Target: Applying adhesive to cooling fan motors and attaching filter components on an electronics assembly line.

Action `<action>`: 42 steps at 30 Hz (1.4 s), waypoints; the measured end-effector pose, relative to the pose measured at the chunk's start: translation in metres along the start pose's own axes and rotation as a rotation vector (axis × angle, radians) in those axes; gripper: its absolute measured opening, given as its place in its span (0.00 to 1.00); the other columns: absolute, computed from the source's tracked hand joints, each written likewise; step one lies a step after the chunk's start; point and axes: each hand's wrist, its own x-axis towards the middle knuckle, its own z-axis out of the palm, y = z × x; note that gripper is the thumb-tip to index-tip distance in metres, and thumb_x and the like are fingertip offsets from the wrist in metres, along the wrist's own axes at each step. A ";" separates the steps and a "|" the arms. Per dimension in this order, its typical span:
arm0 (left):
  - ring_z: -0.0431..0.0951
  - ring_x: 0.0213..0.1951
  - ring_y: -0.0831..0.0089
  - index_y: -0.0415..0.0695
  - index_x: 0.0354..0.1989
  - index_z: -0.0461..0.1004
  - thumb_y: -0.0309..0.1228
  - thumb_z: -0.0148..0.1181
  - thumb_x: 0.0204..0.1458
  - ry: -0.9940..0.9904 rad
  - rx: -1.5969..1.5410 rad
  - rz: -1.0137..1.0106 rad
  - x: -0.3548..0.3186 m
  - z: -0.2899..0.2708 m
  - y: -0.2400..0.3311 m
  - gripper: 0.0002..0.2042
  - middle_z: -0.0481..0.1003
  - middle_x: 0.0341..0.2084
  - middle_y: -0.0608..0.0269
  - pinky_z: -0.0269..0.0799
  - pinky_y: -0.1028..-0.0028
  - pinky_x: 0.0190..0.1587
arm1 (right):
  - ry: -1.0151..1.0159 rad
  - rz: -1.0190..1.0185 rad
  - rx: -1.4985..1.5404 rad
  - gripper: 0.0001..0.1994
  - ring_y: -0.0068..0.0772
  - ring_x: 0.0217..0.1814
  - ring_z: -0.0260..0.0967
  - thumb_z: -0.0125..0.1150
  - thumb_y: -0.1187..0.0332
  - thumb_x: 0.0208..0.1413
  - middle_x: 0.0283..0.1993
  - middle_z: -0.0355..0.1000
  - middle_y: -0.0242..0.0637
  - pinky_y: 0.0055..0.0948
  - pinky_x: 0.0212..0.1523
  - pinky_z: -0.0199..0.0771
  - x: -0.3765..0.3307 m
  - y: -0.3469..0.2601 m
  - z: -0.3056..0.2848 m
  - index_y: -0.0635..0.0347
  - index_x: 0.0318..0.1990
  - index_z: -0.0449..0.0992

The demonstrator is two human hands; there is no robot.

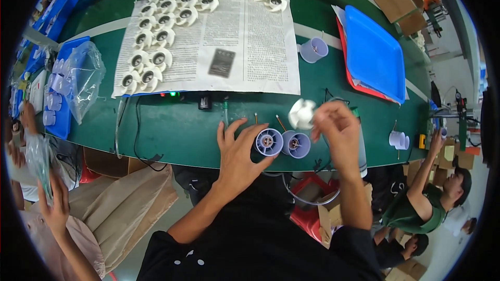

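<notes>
My left hand (240, 144) is curled around a lavender cylindrical fan housing (259, 148) near the table's front edge, thumb and index finger at its side. Its open top shows spokes and a round hub in the middle. A second lavender housing (306, 147) stands against it on the right, also open upward, with a thin wire beside it. Above that one, my right hand (336, 122) pinches a white fan impeller (300, 114) by its edge; the impeller is slightly blurred.
Several white impellers (186, 14) lie in rows on a printed paper sheet (265, 47). A blue tray (372, 47) rests at the right, near another lavender housing (314, 50). Cables and a green-tipped tube lie before the sheet. Co-workers' hands (54, 200) handle a plastic bag at the left.
</notes>
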 end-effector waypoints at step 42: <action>0.59 0.65 0.58 0.47 0.62 0.65 0.32 0.72 0.41 0.416 -0.091 -0.060 -0.051 -0.063 -0.041 0.35 0.67 0.57 0.57 0.41 0.49 0.73 | -0.056 -0.252 -0.961 0.17 0.42 0.30 0.73 0.57 0.58 0.65 0.31 0.76 0.47 0.37 0.33 0.72 -0.035 -0.019 0.003 0.65 0.36 0.79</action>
